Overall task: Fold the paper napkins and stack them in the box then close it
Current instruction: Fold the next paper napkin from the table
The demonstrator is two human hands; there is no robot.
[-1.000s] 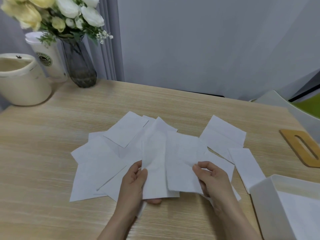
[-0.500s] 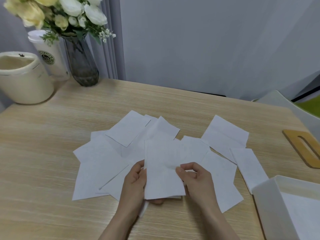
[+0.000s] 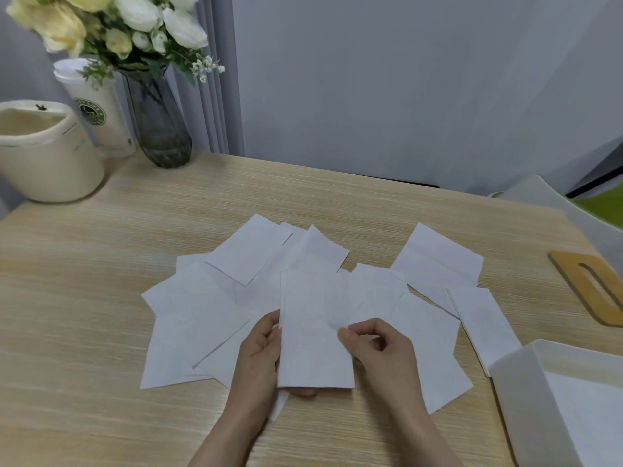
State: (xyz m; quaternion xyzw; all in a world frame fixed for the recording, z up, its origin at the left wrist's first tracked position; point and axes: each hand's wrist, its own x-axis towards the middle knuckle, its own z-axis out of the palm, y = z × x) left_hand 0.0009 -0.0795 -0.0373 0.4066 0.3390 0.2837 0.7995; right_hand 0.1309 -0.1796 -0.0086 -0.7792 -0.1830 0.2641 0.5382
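Several white paper napkins (image 3: 199,318) lie fanned out over the middle of the wooden table. I hold one folded napkin (image 3: 313,332) upright in front of me. My left hand (image 3: 259,358) grips its left edge, the thumb showing under its bottom edge. My right hand (image 3: 377,348) pinches its right edge between thumb and fingers. The open white box (image 3: 526,392) stands at the lower right with white napkin paper lying inside it. Its wooden lid (image 3: 593,288) with a long slot lies flat at the right edge of the table.
At the back left stand a cream pot (image 3: 47,153), a white paper cup (image 3: 97,112) and a dark glass vase (image 3: 158,123) of white and yellow flowers. A white chair back (image 3: 553,203) shows past the table's right corner. A grey wall rises behind.
My right hand has swung the napkin's right half over onto the left half, so the napkin is now half as wide. My left hand has held its place.
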